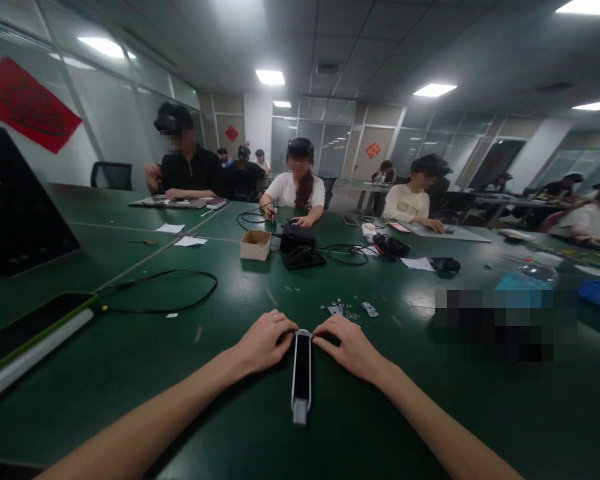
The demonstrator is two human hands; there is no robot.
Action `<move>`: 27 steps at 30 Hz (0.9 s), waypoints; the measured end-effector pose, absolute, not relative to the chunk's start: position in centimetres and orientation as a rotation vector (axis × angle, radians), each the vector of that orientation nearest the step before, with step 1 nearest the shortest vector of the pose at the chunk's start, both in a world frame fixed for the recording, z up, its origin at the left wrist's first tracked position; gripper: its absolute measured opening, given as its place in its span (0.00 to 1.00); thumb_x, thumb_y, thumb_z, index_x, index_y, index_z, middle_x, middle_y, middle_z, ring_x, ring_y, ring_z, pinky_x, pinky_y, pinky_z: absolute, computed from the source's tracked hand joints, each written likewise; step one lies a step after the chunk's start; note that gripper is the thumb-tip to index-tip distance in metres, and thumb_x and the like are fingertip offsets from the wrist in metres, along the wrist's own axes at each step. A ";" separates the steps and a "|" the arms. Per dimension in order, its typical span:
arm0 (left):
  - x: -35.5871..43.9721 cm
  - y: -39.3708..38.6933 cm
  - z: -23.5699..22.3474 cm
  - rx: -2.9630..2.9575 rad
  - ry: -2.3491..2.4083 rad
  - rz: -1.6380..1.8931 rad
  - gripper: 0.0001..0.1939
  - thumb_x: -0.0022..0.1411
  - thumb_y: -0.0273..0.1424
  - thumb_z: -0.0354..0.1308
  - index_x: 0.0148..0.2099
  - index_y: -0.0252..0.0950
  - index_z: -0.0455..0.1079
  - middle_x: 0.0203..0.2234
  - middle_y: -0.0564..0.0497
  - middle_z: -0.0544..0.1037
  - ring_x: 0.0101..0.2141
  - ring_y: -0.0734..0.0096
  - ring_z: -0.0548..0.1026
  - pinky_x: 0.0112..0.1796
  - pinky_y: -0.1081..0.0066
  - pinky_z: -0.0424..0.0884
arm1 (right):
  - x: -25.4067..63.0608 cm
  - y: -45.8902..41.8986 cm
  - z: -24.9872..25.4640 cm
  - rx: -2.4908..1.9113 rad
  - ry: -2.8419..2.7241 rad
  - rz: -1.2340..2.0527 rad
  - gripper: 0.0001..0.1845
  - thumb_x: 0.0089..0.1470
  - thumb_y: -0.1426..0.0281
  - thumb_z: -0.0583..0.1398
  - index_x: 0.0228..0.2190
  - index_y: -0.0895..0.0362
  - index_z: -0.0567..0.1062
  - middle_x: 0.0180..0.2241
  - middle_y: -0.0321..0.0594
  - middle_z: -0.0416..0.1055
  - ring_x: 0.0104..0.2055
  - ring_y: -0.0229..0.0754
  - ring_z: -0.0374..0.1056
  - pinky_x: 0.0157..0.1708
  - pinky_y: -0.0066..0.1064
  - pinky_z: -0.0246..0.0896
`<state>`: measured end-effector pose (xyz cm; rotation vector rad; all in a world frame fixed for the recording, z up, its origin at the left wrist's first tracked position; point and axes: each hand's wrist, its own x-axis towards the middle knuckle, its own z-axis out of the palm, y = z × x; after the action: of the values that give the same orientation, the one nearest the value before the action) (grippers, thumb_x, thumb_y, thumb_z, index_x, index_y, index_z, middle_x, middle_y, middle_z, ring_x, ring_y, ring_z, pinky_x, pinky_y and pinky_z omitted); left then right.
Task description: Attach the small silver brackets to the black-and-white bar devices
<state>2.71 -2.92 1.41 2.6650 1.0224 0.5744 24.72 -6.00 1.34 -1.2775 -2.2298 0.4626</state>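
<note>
A long, narrow black device with a white rim (303,367) lies on the green table, pointing away from me, with a grey block-like piece (301,412) at its near end. My left hand (266,341) is closed at the far left corner of the device, thumb and fingers pinched there; a ring shows on one finger. Opposite it, my right hand (349,343) pinches the far right corner. Whatever small part may sit between the fingertips is hidden. Just beyond my right hand lie small metal plates (369,309) and several tiny rings or screws.
A small open cardboard box (255,246) stands ahead, beside a black case (299,240). To the left are a green-edged tablet-like object (40,333), a black cable (215,287) and a dark screen (15,207). A clear bottle (527,277) stands right. Several people sit across the table.
</note>
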 end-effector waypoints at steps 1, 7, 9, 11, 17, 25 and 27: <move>2.7 -2.9 1.4 2.671 1.031 0.573 0.11 0.62 0.25 0.49 0.43 0.33 0.73 0.35 0.46 0.76 0.37 0.65 0.71 0.41 0.66 0.67 | 24.8 -6.0 1.3 -1.276 -2.233 0.459 0.09 0.56 0.66 0.58 0.35 0.55 0.76 0.36 0.41 0.72 0.39 0.43 0.66 0.42 0.36 0.61; 2.6 -2.8 1.0 2.681 1.052 0.580 0.09 0.62 0.26 0.50 0.40 0.33 0.72 0.33 0.47 0.75 0.36 0.65 0.70 0.39 0.66 0.66 | 24.6 -6.0 1.4 -1.253 -2.227 0.420 0.08 0.56 0.67 0.58 0.33 0.57 0.76 0.33 0.41 0.72 0.38 0.43 0.66 0.41 0.37 0.61; 2.6 -2.8 1.0 2.680 1.055 0.583 0.09 0.62 0.26 0.50 0.39 0.33 0.72 0.33 0.47 0.75 0.36 0.65 0.70 0.38 0.67 0.65 | 24.4 -6.0 1.3 -1.249 -2.222 0.424 0.07 0.56 0.68 0.58 0.33 0.58 0.75 0.34 0.42 0.72 0.38 0.43 0.66 0.41 0.37 0.61; 2.6 -2.9 1.1 2.676 1.057 0.583 0.09 0.62 0.26 0.50 0.39 0.34 0.72 0.33 0.47 0.75 0.36 0.65 0.70 0.38 0.67 0.65 | 24.2 -6.0 1.3 -1.253 -2.215 0.435 0.07 0.56 0.69 0.58 0.33 0.58 0.75 0.34 0.42 0.72 0.38 0.43 0.66 0.40 0.36 0.61; 2.5 -2.8 0.9 2.655 1.032 0.588 0.10 0.63 0.26 0.48 0.40 0.34 0.71 0.33 0.47 0.75 0.35 0.66 0.69 0.38 0.66 0.65 | 23.9 -6.0 1.2 -1.271 -2.230 0.407 0.07 0.56 0.69 0.57 0.33 0.57 0.74 0.34 0.42 0.71 0.37 0.42 0.65 0.39 0.36 0.62; 2.3 -2.5 0.8 2.584 1.044 0.576 0.11 0.63 0.28 0.48 0.41 0.35 0.71 0.35 0.47 0.74 0.36 0.65 0.69 0.38 0.65 0.65 | 28.3 -5.3 3.7 -1.395 -2.243 0.150 0.10 0.56 0.68 0.55 0.37 0.57 0.75 0.38 0.44 0.72 0.40 0.44 0.66 0.42 0.40 0.60; 2.4 -2.6 1.0 2.569 1.072 0.572 0.10 0.62 0.28 0.48 0.40 0.34 0.71 0.34 0.47 0.74 0.36 0.65 0.69 0.38 0.65 0.65 | 30.6 -5.0 4.0 -1.547 -2.213 0.160 0.10 0.56 0.69 0.55 0.35 0.57 0.75 0.36 0.43 0.72 0.37 0.43 0.66 0.40 0.39 0.60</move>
<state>2.36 -2.55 0.97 2.5692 1.0721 0.5719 30.63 -5.01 4.05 -1.5466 -2.2134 0.1601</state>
